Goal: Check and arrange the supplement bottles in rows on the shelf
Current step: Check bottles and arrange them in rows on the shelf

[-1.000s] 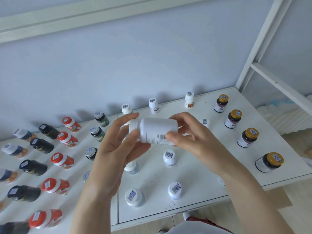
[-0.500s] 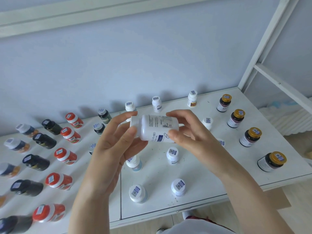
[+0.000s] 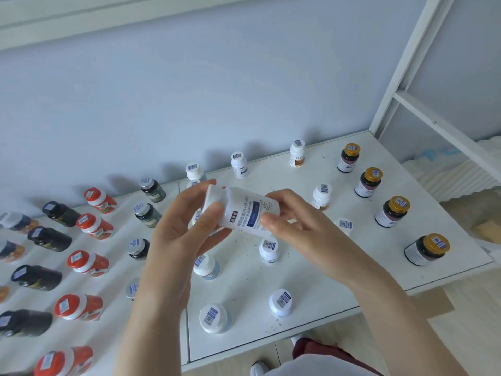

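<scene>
While other bottles (image 3: 280, 302) stand in rows on the white shelf (image 3: 322, 166), a white bottle (image 3: 244, 210) lies sideways in the air above them, label facing up. The left hand (image 3: 176, 234) has its grip clamped on the cap end; the right hand (image 3: 298, 229) pinches the base end.

Open shelf (image 3: 385, 251) runs between the white-capped bottles (image 3: 281, 302) and the gold-capped bottles (image 3: 392, 211) on the right. Leftward, red-capped bottles (image 3: 88, 263) and black bottles (image 3: 36, 277) crowd in rows with narrow lanes between. The wall (image 3: 189, 104) closes the back.
</scene>
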